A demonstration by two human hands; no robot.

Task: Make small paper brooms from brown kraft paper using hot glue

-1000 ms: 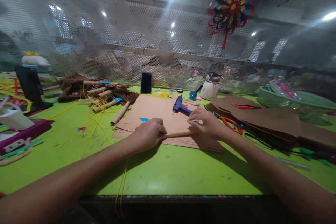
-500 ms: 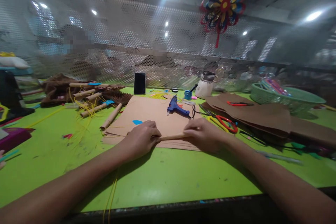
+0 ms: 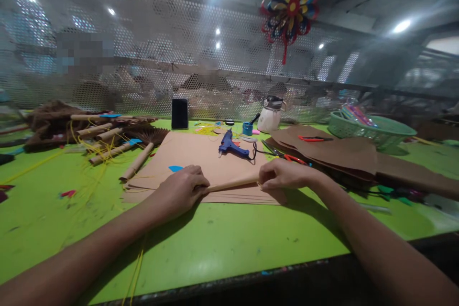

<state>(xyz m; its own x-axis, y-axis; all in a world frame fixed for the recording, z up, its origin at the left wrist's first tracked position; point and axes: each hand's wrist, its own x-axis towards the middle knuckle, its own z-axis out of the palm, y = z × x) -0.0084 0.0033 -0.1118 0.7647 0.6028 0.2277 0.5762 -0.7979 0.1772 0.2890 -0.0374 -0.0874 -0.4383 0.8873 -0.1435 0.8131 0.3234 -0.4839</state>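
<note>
A rolled edge of brown paper [image 3: 233, 183] runs between my two hands, along the near side of a stack of brown paper sheets [image 3: 201, 150]. My left hand [image 3: 184, 186] is closed over the roll's left end, its fingertips partly hidden. On the right end, my right hand [image 3: 283, 174] pinches the roll between thumb and fingers, slightly raised. A blue glue gun [image 3: 231, 146] lies on the sheets beyond my hands. Beside my left hand is a small blue paper piece [image 3: 175, 169]. Red-handled scissors [image 3: 296, 158] lie partly hidden behind my right hand.
Brown paper tubes [image 3: 138, 161] with yellow strings lie at the left. A phone [image 3: 180, 114] stands at the back, and a white jug [image 3: 269, 117] is right of it. Brown sheets [image 3: 330, 150] and a green basket [image 3: 376, 131] occupy the right side. A perforated screen [image 3: 161, 57] stands behind.
The view has shifted to the right. My right hand has risen a little and moved away from my left, and the roll between them looks longer and wider at its right end.
</note>
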